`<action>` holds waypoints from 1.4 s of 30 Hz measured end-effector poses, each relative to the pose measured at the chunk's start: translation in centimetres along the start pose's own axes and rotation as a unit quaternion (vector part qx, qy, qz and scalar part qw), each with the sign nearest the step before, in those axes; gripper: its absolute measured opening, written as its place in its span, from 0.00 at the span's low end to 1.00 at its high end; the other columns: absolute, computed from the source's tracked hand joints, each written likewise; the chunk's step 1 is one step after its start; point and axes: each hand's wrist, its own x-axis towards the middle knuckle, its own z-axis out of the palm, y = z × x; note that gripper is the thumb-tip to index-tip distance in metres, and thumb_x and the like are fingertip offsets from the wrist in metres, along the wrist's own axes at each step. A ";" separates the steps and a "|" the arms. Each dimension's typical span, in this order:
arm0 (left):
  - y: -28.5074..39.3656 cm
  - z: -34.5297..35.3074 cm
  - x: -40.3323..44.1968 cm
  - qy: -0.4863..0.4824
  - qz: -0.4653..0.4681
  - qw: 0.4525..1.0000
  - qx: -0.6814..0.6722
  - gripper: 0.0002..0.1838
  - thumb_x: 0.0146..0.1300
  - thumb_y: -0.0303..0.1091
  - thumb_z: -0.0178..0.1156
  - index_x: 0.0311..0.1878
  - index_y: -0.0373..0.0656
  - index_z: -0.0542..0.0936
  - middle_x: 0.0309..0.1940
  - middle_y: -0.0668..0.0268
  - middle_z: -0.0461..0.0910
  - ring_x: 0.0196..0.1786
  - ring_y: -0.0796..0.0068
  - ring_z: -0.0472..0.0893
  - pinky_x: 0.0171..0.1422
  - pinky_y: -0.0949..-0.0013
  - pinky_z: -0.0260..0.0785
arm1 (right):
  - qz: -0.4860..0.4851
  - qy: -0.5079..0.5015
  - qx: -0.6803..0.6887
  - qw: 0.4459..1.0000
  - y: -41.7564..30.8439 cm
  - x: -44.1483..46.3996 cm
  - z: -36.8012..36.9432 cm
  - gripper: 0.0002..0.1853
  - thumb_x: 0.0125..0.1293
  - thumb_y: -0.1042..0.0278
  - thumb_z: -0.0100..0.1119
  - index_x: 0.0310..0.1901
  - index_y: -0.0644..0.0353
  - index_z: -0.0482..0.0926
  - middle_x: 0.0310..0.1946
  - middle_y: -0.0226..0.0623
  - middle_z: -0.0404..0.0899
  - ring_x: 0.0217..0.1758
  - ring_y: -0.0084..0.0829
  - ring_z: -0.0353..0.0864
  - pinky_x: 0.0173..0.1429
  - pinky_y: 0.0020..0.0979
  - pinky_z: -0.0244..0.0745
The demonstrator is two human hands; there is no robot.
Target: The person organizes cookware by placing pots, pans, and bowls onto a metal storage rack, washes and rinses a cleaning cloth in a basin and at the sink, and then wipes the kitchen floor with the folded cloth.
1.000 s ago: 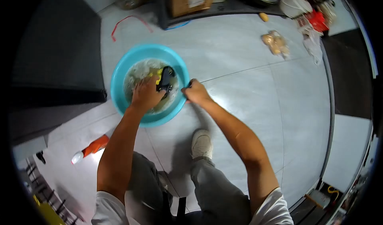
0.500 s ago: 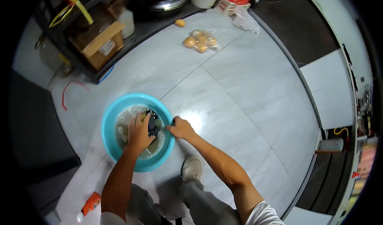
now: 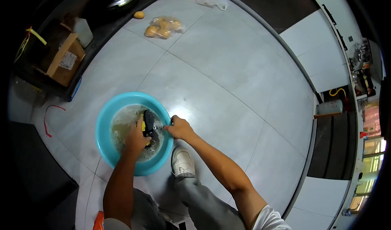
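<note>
A turquoise basin point(image 3: 105, 148) of cloudy, foamy water stands on the tiled floor. Inside it, my left hand point(image 3: 135, 139) grips a black and yellow object point(image 3: 149, 123), partly in the water; the fingers are partly hidden behind it. At the basin's right side, my right hand point(image 3: 179, 129) is closed on the rim, with the thumb on the inner side. A small dark thing shows by its fingers, too small to name.
A bag of round yellowish items point(image 3: 163, 27) and a single one point(image 3: 139, 14) lie farther off. At the left are a cardboard box point(image 3: 67, 60) on a low shelf and a red strip point(image 3: 45, 120). My shoe point(image 3: 182, 162) is near the basin; an orange bottle point(image 3: 99, 221) lies lower left.
The view has swung to the right, so the shelf and bag appear farther left. My left hand still holds the black and yellow object in the basin, and my right hand remains on the rim.
</note>
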 end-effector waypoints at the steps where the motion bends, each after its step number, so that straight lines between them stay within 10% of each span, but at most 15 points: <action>1: -0.6 0.8 0.3 0.007 0.003 1.000 0.020 0.52 0.52 0.36 0.77 0.78 0.58 0.57 0.74 0.47 0.60 0.69 0.41 0.70 0.70 0.47 0.68 | 0.006 0.003 0.002 1.000 -0.1 -0.2 -0.1 0.28 0.62 0.54 0.66 0.55 0.69 0.75 0.40 0.54 0.85 0.33 0.41 0.88 0.42 0.37 0.83; 3: -1.5 2.1 0.5 0.023 0.004 0.998 0.062 0.48 0.53 0.35 0.75 0.76 0.54 0.60 0.74 0.46 0.60 0.68 0.41 0.72 0.67 0.46 0.70 | 0.014 0.004 0.005 1.000 -0.4 -0.7 -0.2 0.27 0.61 0.54 0.65 0.53 0.68 0.76 0.39 0.54 0.85 0.41 0.44 0.88 0.50 0.40 0.82; 7: -4.5 4.5 1.9 0.057 0.046 0.995 0.069 0.28 0.59 0.33 0.70 0.61 0.43 0.72 0.41 0.50 0.84 0.43 0.51 0.86 0.46 0.50 0.78 | -0.118 0.191 -0.146 0.963 -1.4 -2.9 1.0 0.29 0.56 0.65 0.67 0.59 0.66 0.73 0.57 0.55 0.75 0.57 0.48 0.79 0.57 0.43 0.78; 10: -2.4 -0.4 1.7 -0.098 -0.083 0.961 -0.244 0.17 0.64 0.33 0.67 0.52 0.37 0.77 0.22 0.59 0.81 0.25 0.63 0.84 0.29 0.57 0.75 | -0.377 0.325 -0.156 0.854 -1.5 -1.7 1.8 0.34 0.51 0.73 0.68 0.62 0.64 0.69 0.62 0.55 0.69 0.60 0.52 0.75 0.62 0.44 0.76; 13: -1.1 -5.6 0.0 -0.171 -0.089 0.934 -0.300 0.16 0.69 0.41 0.58 0.42 0.35 0.79 0.21 0.65 0.78 0.18 0.75 0.76 0.22 0.68 0.66 | -0.476 0.105 -0.063 0.871 -3.0 -2.8 2.7 0.37 0.48 0.77 0.67 0.63 0.63 0.68 0.61 0.54 0.70 0.62 0.56 0.73 0.66 0.43 0.73; 17: -2.3 -7.8 -1.6 -0.202 -0.081 0.848 -0.483 0.19 0.70 0.47 0.53 0.41 0.39 0.79 0.22 0.68 0.77 0.19 0.77 0.74 0.24 0.74 0.65 | -0.462 0.033 0.085 0.882 -2.1 -0.2 7.6 0.42 0.46 0.73 0.72 0.67 0.60 0.68 0.65 0.50 0.70 0.67 0.52 0.72 0.67 0.41 0.71; 19: -3.2 -8.1 -2.3 -0.176 -0.092 0.843 -0.501 0.19 0.70 0.48 0.52 0.40 0.40 0.79 0.23 0.69 0.77 0.20 0.78 0.74 0.25 0.75 0.64 | -0.302 -0.049 0.061 0.950 -2.6 0.9 7.7 0.32 0.45 0.68 0.73 0.56 0.61 0.77 0.49 0.52 0.82 0.55 0.48 0.81 0.61 0.39 0.76; 23: -5.4 -7.4 -2.0 -0.026 -0.119 0.947 -0.299 0.19 0.69 0.46 0.54 0.46 0.37 0.80 0.21 0.65 0.77 0.23 0.71 0.80 0.30 0.69 0.73 | -0.230 -0.002 0.014 0.973 -3.5 0.4 7.1 0.20 0.52 0.63 0.71 0.46 0.56 0.77 0.34 0.45 0.83 0.40 0.45 0.84 0.47 0.41 0.77; 29: -4.6 -1.8 -2.7 0.091 0.076 0.992 0.046 0.38 0.56 0.34 0.67 0.71 0.39 0.66 0.67 0.40 0.67 0.68 0.42 0.70 0.68 0.46 0.66 | -0.299 0.183 -0.049 0.935 -3.1 0.2 9.7 0.21 0.57 0.64 0.68 0.50 0.57 0.73 0.42 0.49 0.81 0.47 0.50 0.83 0.50 0.46 0.78; 33: -4.6 2.0 -2.0 0.093 0.109 0.981 0.134 0.54 0.48 0.36 0.74 0.79 0.47 0.56 0.77 0.44 0.51 0.78 0.39 0.54 0.79 0.42 0.50 | -0.348 0.128 -0.238 0.898 -2.7 0.5 11.3 0.47 0.53 0.58 0.73 0.73 0.59 0.60 0.72 0.53 0.61 0.73 0.55 0.64 0.72 0.50 0.67; 36: -5.4 2.1 -1.1 0.020 0.076 0.982 0.173 0.63 0.44 0.42 0.78 0.82 0.52 0.49 0.81 0.47 0.40 0.82 0.41 0.46 0.82 0.40 0.40 | -0.263 0.015 -0.380 0.887 -3.1 1.2 11.8 0.63 0.50 0.49 0.76 0.79 0.60 0.44 0.80 0.52 0.44 0.82 0.52 0.49 0.82 0.50 0.51; 42: -5.9 0.9 1.5 -0.042 0.100 0.966 0.233 0.69 0.41 0.53 0.81 0.82 0.54 0.47 0.83 0.51 0.35 0.84 0.48 0.40 0.85 0.41 0.30 | -0.252 -0.033 -0.411 0.876 -2.5 4.1 12.2 0.70 0.53 0.30 0.67 0.80 0.63 0.32 0.80 0.56 0.41 0.84 0.53 0.43 0.83 0.50 0.45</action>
